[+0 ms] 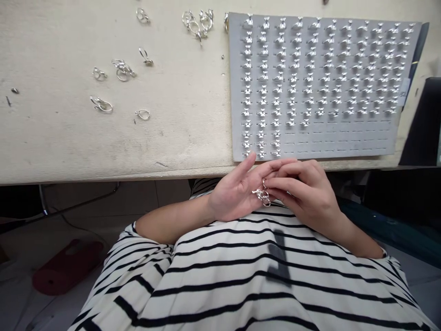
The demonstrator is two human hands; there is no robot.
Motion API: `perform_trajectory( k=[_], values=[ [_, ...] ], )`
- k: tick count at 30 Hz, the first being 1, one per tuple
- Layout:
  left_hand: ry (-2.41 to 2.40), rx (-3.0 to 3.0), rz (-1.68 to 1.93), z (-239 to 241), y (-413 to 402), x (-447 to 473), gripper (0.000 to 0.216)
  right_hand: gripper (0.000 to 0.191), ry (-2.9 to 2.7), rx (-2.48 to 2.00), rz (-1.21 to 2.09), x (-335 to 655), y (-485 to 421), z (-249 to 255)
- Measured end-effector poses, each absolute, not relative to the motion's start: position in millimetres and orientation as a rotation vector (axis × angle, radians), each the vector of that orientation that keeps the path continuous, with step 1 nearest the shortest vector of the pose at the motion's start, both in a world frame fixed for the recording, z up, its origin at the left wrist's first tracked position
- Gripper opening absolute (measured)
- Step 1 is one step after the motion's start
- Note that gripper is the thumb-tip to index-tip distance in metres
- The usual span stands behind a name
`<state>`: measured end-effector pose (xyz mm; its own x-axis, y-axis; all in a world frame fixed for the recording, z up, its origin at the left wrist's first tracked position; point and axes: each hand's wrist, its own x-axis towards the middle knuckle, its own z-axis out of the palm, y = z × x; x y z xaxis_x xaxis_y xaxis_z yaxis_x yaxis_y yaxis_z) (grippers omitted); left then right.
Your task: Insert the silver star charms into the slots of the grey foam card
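Observation:
My left hand (pixel 234 193) is turned palm up in front of my body, thumb spread, and cradles a small cluster of silver rings (pixel 264 198). Over its fingers, my right hand (pixel 306 188) pinches a single silver ring (pixel 264 184) between thumb and fingertips. Part of that ring and the left fingertips are hidden behind the right hand. Just beyond both hands lies a grey ring display board (pixel 344 138) with rows of upright silver rings. Its nearer right part has bare slots.
The pale table (pixel 62 147) carries loose silver rings at left, among them a ring pile (pixel 123 70) and a larger ring bunch (pixel 199 24) near the board. A dark object (pixel 422 124) stands at the right edge. Below left, a red object (pixel 67 266) is on the floor.

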<state>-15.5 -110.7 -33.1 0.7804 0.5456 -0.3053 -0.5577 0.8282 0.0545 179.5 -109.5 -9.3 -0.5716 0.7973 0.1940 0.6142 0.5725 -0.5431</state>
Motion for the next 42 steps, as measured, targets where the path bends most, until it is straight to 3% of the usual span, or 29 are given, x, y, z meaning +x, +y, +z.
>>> perform_trajectory(
  k=[5,12,20,25,31,42],
  values=[
    [0.386,0.061,0.622,-35,-113,-12,0.049,0.021,-2.171,-1.213,0.764,185,-106,-1],
    [0.640,0.492,0.632,-32,-115,-16,0.024,0.008,-1.877,-1.235,1.190,192,-105,3],
    [0.594,0.388,0.515,-35,-112,-17,0.039,0.038,-2.020,-1.071,1.095,194,-111,-1],
    [0.604,0.327,0.502,-36,-111,-14,0.038,0.034,-2.082,-1.166,0.992,198,-103,1],
    [0.596,0.313,0.457,-35,-112,-16,0.042,0.022,-1.959,-1.478,0.434,199,-77,-30],
    [0.589,0.280,0.472,-34,-109,-18,0.037,0.010,-2.090,-1.582,0.311,189,-64,-42]
  ],
)
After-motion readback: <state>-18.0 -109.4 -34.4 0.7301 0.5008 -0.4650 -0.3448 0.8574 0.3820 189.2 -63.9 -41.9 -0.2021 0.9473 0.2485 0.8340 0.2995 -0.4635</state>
